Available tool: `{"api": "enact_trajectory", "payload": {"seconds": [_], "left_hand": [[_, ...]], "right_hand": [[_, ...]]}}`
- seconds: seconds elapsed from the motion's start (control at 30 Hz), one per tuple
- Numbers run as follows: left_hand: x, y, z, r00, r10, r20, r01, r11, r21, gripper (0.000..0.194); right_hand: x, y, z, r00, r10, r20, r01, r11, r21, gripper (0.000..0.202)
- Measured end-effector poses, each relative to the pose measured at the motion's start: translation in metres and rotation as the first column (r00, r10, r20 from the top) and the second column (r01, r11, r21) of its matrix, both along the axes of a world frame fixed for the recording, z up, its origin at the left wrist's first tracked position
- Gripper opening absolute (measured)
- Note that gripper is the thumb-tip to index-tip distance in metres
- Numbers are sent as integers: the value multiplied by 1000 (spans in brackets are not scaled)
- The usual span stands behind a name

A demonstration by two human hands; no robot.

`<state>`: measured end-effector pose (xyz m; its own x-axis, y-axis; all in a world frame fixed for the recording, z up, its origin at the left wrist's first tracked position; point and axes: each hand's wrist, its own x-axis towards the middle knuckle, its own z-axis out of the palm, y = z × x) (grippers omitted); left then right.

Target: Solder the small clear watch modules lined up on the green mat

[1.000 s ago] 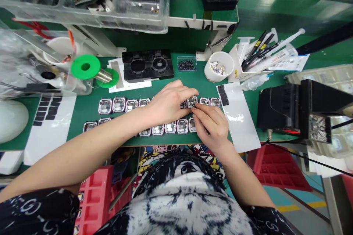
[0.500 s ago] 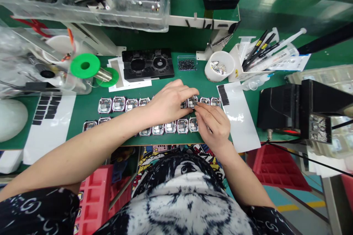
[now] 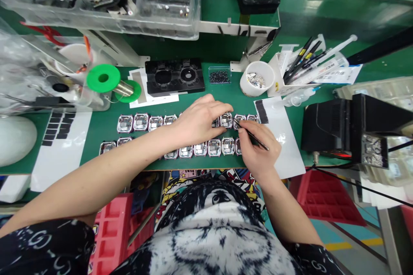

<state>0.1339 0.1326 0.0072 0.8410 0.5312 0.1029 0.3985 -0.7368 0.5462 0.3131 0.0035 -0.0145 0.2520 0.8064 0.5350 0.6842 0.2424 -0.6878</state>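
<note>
Two rows of small square watch-like modules with exposed circuitry lie on the green bench [image 3: 103,126]. Over the upper row is my left hand [image 3: 201,118], its thumb and index finger spread around an upper-row module [image 3: 226,120], steadying it; part of the row is hidden beneath. To the right, my right hand [image 3: 260,148] pinches dark tweezers [image 3: 260,141], whose tip points up and left near that module's right side. Below the hands runs the lower row, with a module [image 3: 214,148] near its middle.
Behind the rows stand a black fixture [image 3: 174,76], a clear box of tiny black parts [image 3: 220,75] and a white cup [image 3: 257,78]. A solder spool [image 3: 103,78] is left; white sheets [image 3: 280,137] and a black device [image 3: 325,124] are right.
My right hand has moved right, away from the module, and the tweezers now show clearly in it. My left hand has stayed about where it was. The view has shifted slightly.
</note>
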Motion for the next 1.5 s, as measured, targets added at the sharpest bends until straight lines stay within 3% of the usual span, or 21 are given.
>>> {"api": "enact_trajectory", "payload": {"seconds": [0.1, 0.27, 0.4, 0.57, 0.8, 1.17, 1.5], "left_hand": [[1, -1, 0, 1000, -1, 9, 1, 1000, 2, 46], [-8, -1, 8, 999, -24, 47, 23, 999, 30, 45], [-29, -2, 11, 997, 49, 63, -52, 997, 48, 45], [-43, -9, 4, 991, 126, 44, -128, 991, 36, 48], [-39, -10, -6, 987, 146, 59, -148, 989, 19, 43], [-39, -7, -7, 989, 136, 63, -137, 990, 17, 39], [-38, -4, -5, 992, 119, 38, -120, 992, 24, 43]], "right_hand": [[0, -2, 8, 1000, -11, -19, 12, 1000, 10, 26], [-8, -5, 16, 991, 135, -2, -135, 991, -12, 32], [-17, 0, 13, 971, 238, 16, -236, 970, -65, 31], [-22, 10, 7, 955, 294, 31, -289, 952, -102, 30], [-23, 16, 4, 948, 308, 76, -297, 946, -128, 29], [-24, 11, -8, 929, 314, 195, -291, 946, -140, 36], [-25, 13, -4, 838, 335, 430, -309, 942, -131, 35]]}}
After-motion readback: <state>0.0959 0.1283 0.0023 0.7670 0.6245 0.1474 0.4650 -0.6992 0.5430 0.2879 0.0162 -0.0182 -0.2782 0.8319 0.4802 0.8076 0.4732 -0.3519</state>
